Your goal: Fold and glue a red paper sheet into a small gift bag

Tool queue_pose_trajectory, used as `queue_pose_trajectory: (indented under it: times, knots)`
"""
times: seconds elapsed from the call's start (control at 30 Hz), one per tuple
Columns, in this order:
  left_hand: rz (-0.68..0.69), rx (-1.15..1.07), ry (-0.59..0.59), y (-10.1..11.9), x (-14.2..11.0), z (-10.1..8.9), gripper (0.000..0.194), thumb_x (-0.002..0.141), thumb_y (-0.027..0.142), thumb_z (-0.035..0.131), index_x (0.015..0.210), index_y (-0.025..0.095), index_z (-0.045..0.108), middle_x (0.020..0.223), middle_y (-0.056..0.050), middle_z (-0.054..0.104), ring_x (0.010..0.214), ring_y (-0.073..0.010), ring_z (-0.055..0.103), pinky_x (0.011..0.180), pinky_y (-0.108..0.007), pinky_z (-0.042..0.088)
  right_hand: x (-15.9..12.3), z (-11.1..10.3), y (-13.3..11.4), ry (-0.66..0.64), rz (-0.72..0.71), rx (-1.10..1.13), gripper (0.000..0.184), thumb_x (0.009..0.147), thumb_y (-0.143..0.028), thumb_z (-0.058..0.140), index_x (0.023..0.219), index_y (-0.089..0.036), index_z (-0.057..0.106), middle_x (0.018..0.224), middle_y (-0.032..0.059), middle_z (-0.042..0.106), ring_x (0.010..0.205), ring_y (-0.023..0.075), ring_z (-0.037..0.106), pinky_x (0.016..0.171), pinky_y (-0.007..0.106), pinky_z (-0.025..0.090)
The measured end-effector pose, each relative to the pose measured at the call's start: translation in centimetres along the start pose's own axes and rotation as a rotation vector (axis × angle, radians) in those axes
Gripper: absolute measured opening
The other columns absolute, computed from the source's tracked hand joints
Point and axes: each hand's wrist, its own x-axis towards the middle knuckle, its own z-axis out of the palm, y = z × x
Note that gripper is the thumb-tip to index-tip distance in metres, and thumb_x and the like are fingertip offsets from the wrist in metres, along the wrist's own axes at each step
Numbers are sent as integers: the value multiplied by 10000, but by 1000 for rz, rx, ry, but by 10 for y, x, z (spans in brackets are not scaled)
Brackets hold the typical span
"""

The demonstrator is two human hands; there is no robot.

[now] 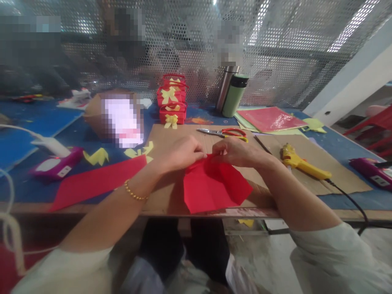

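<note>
In the centre, the left hand point(186, 152) and right hand point(237, 152) pinched the upper edge of a creased red sheet point(212, 188), below scissors point(234, 132) on cardboard point(168, 134).

The only view comes from the person's own head, looking forward and steeply down past the forearms to the left hand point(186, 152) and right hand point(235, 153), which meet near mid-frame, close to the lens, over the red paper point(211, 188). Its wide sweep runs from the legs point(208, 241) at the bottom, across the near edge of the tabletop point(339, 200), to the perforated metal screen point(196, 53) behind, with a white pillar point(346, 73) on the right.
</note>
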Motion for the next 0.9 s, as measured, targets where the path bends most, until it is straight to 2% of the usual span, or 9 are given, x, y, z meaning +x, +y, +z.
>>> queue_pose_trajectory:
  times: [0.13,0.37,0.47,0.57,0.73,0.9]
  knots:
    - [50,34,-42,4,-3,-6,373,841,270,580,499,177,463,492,43,373,528,-104,353,560,-307,230,1,1,3,-4,-23,18,201,811,-293,665,653,-169,677,657,6,627,649,133,538,608,264,348]
    - [47,29,-59,6,-4,-8,302,833,257,566,547,166,541,534,25,478,559,-116,445,557,-289,267,2,2,2,-3,-94,49,254,875,-343,619,795,-165,781,710,31,693,642,130,549,601,251,353]
    - [53,22,-71,3,-2,-5,272,833,281,564,588,165,596,550,22,506,570,-121,458,558,-280,281,1,3,-1,-4,-134,63,259,882,-292,583,839,-161,802,692,26,695,612,123,535,580,242,344]
    - [61,-12,-85,-4,0,-4,293,824,303,555,564,169,568,553,23,490,558,-116,432,535,-277,262,2,4,-1,18,-169,53,248,848,-199,564,827,-152,807,692,30,712,602,121,546,583,240,353]
    - [-6,-54,-162,-13,0,-8,364,811,370,559,510,183,476,533,28,420,509,-105,364,489,-282,217,4,5,5,21,-195,105,245,847,-214,573,805,-153,806,722,44,743,639,141,603,602,248,393]
    - [-54,-38,-200,-10,1,-12,354,769,375,610,499,182,487,519,31,385,494,-104,343,477,-280,218,3,4,8,-13,-185,155,237,836,-235,583,799,-177,811,713,22,739,645,151,608,593,253,411]
